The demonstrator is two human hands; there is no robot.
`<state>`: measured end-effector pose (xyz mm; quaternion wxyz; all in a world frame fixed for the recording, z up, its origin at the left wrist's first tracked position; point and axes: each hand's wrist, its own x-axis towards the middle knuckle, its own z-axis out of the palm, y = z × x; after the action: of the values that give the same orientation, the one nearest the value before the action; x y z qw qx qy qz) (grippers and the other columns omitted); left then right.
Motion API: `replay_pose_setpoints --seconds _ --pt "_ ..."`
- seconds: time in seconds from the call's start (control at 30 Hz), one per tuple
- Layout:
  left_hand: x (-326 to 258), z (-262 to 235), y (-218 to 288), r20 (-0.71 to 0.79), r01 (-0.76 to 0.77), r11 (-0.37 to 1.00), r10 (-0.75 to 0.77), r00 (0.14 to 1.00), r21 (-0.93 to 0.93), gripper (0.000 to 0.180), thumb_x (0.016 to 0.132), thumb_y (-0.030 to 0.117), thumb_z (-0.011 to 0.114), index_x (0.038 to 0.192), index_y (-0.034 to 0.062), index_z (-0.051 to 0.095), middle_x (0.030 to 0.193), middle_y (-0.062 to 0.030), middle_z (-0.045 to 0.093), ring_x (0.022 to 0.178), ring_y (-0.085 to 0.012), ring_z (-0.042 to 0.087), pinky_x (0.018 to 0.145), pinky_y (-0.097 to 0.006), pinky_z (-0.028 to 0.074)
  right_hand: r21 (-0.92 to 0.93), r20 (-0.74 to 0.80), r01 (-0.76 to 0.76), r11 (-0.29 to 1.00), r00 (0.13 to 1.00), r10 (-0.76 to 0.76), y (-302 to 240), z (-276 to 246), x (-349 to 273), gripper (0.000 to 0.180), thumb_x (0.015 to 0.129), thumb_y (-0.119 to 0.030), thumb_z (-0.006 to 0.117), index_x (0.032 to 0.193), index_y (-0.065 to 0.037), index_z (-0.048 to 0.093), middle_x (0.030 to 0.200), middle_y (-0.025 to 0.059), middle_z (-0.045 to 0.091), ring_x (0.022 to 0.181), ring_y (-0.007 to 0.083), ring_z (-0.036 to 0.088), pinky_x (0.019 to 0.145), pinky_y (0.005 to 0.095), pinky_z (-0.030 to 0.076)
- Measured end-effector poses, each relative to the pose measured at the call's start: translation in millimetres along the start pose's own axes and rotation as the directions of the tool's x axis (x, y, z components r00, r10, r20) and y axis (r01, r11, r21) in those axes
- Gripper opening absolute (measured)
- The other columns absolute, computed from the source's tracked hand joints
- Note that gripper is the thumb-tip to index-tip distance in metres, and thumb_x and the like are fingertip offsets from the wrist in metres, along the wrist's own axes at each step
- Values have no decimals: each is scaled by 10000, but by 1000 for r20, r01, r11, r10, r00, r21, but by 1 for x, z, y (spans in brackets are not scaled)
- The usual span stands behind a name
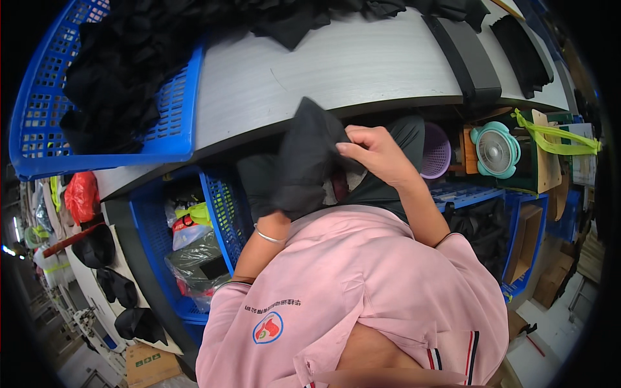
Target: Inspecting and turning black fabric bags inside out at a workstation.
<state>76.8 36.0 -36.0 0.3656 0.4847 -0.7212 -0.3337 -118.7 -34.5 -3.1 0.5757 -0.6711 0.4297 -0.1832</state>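
Both my hands hold a black cloth piece just below the front edge of the grey worktable. My left hand is pushed inside or under the cloth, so only the wrist with a thin silver bangle shows. My right hand pinches the cloth's upper right edge with bent fingers. I wear a pink short-sleeved shirt. A large blue basket piled with black cloth stands on the table to the left.
Black fabric lies along the table's far side, and flat black pieces lie at the right. Below the table stand a blue crate with bags, a purple basket, a teal fan and cardboard boxes.
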Motion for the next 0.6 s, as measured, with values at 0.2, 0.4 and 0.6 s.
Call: replay_pose_setpoints --seconds 0.2,0.4,0.6 --pt "-6 -1 -25 15 -67 976 66 998 208 530 956 194 522 1448 14 438 1503 -153 428 1400 -299 388 1185 -379 274 645 -259 316 696 947 -190 -10 -25 0 122 936 -92 646 924 23 687 957 -9 611 880 59 510 831 220 396" --pt "18 47 -29 85 282 562 -350 933 -777 476 1045 192 484 1456 -37 412 1393 -94 550 1262 -165 521 1038 -297 420 160 -490 418 894 820 -296 -25 -85 88 267 975 -242 629 1045 10 685 947 -34 601 892 56 510 778 222 413" --pt "31 30 -23 -137 261 621 -518 844 -739 337 1014 182 568 1228 -73 617 1149 -104 675 1062 -149 641 920 -266 504 -465 -548 421 779 555 -626 -13 -115 101 387 1000 -238 579 1313 -12 568 1394 121 532 1239 216 535 1001 306 435"
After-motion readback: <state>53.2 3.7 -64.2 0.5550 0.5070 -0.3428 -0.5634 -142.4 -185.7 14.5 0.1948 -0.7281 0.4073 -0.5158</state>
